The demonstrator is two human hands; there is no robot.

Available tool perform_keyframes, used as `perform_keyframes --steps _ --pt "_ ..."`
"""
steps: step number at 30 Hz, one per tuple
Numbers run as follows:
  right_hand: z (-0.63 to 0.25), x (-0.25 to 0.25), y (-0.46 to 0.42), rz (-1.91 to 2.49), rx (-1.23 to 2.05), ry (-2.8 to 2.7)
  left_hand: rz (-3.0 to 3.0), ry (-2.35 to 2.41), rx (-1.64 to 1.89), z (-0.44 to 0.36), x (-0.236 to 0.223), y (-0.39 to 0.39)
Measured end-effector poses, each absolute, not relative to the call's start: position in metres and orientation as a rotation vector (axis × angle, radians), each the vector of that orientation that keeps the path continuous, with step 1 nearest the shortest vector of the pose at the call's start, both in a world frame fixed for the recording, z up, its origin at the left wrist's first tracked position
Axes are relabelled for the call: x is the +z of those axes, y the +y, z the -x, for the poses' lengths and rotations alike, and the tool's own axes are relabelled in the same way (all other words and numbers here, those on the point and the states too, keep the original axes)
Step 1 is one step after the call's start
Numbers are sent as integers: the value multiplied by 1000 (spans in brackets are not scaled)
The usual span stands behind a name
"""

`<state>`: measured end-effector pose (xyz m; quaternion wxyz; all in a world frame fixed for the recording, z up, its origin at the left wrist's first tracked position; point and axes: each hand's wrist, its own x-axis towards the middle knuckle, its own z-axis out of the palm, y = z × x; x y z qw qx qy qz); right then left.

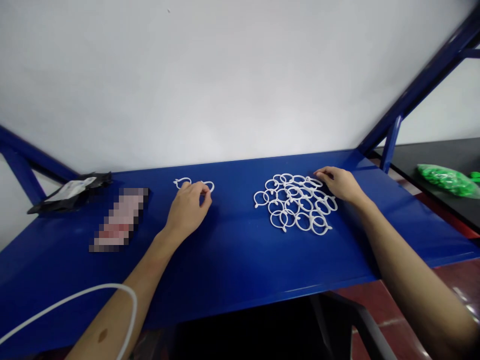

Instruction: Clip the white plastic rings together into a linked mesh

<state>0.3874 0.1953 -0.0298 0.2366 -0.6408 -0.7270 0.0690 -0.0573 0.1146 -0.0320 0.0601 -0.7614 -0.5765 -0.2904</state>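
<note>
My left hand (189,207) is over the left half of the blue table, thumb and forefinger pinched on a white plastic ring (211,185) that shows partly behind the fingers. Another white ring with a small tab lies just beyond it (183,180), partly covered by the hand. To the right, a loose group of several white plastic rings (300,200) spreads flat, many overlapping, each with a small tab. At the group's far right edge is my right hand (339,184), fingers curled together beside the outermost rings. What its fingertips hold, if anything, is hidden.
On the left of the blue table (232,270) lie a blurred-out flat object (122,220) and a black plastic package (71,192) with a white label. A white cable (75,297) loops over my left forearm. Green items in a clear bag (446,180) rest on a dark surface at right.
</note>
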Motion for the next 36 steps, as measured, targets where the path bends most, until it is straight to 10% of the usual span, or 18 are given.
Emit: perform_keyframes --steps 8,20,36 --pt "-319 8 144 1415 -188 -1956 2566 -1205 -1179 23 -29 95" --pt "-195 -11 94 1105 758 -1927 2714 -736 -1089 9 -32 82" --pt "-204 -28 82 915 388 -2116 2803 -1788 -1673 -1 -29 78"
